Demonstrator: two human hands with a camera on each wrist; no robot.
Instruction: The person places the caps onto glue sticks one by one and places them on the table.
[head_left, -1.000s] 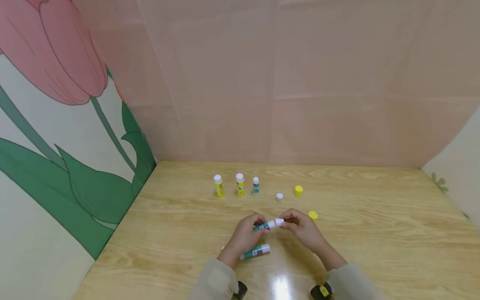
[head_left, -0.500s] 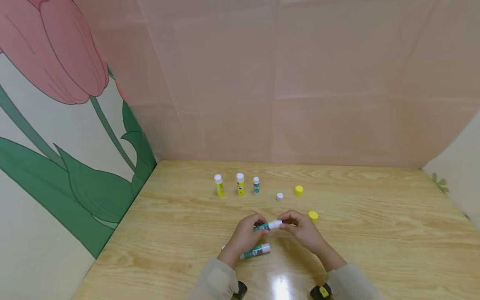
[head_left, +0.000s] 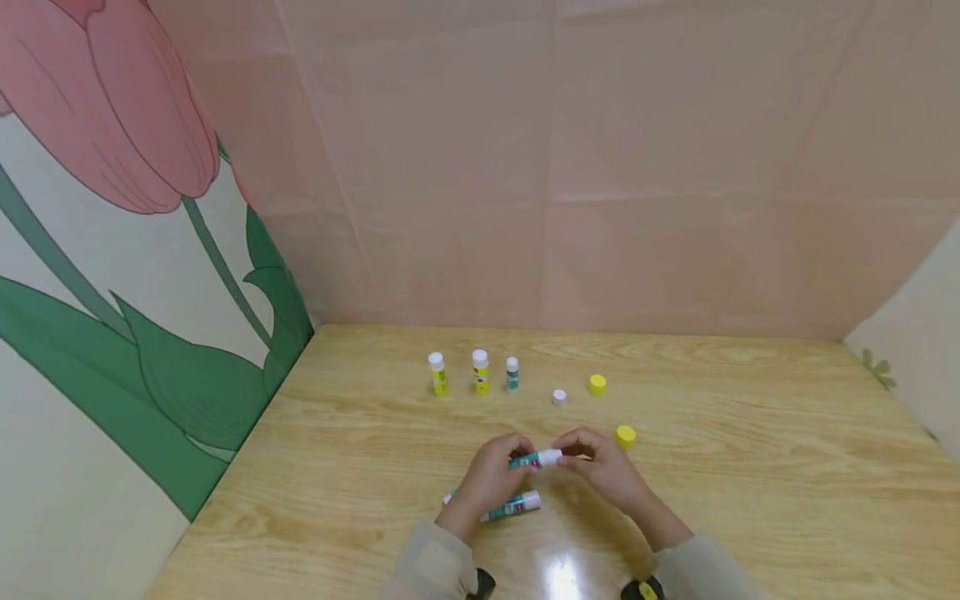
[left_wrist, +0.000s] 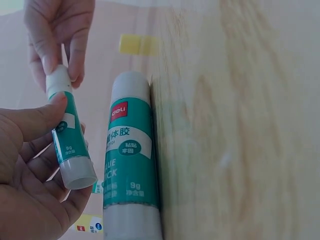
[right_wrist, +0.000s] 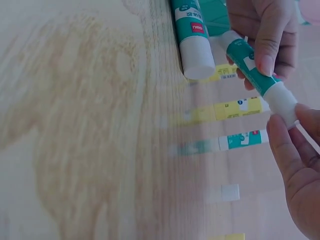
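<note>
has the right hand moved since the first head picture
Yes, slightly: the right hand has its fingertips a little further left, judged against the nearer yellow cap in the head view.

Wood-grain table point(head_left: 750, 450): glue sticks point(head_left: 481, 375), caps point(head_left: 596, 384)

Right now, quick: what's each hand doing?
Left hand: holding a teal-and-white glue stick by its body.
Right hand: pinching that stick's white cap.

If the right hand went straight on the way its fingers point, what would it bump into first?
The glue stick: the right hand pinches its white cap. Just past that, probably the left hand, which holds the teal part, though depth is hard to judge.
</note>
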